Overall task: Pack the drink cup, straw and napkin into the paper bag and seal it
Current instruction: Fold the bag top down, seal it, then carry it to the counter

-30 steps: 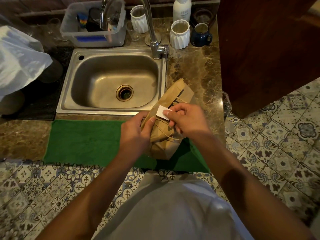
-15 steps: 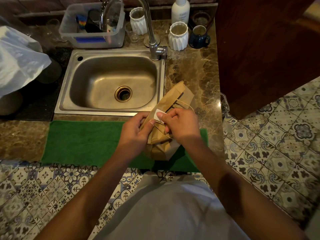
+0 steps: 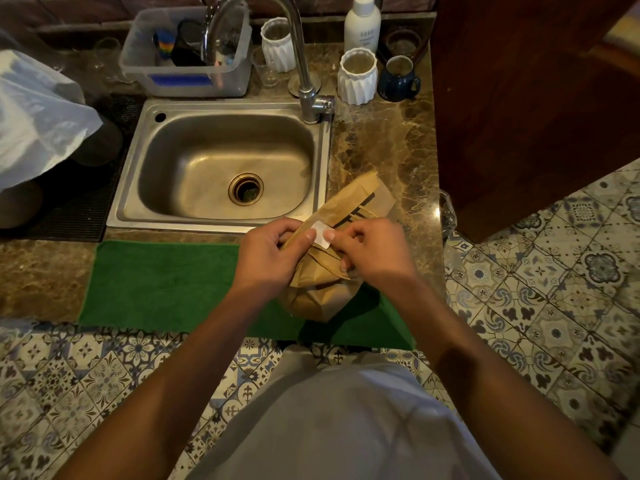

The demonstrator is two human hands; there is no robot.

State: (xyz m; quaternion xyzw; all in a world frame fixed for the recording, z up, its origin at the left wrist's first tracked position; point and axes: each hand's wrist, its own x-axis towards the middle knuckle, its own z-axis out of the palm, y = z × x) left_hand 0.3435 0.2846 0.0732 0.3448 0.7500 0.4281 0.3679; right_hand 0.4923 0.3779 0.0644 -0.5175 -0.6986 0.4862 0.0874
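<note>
Both hands grip the folded paper bag [image 3: 341, 216] near the surface's front edge: left hand [image 3: 268, 258] clasps its fold, right hand [image 3: 372, 251] fingers pinch a white sticker [image 3: 322, 234] onto it.

You have the paper bag [image 3: 349, 216] on the surface [image 3: 398, 147], right of the sink [image 3: 221, 168], its near end on the towel [image 3: 166, 282].

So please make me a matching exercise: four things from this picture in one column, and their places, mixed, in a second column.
Things:
1. white sticker
2. paper bag
3. blue mug
4. clear plastic tub

Places:
A. behind the sink, left of the tap
B. on the folded bag top, between both thumbs
C. back right of the counter
D. on the green mat

Pairs: 1-B, 2-D, 3-C, 4-A
</note>
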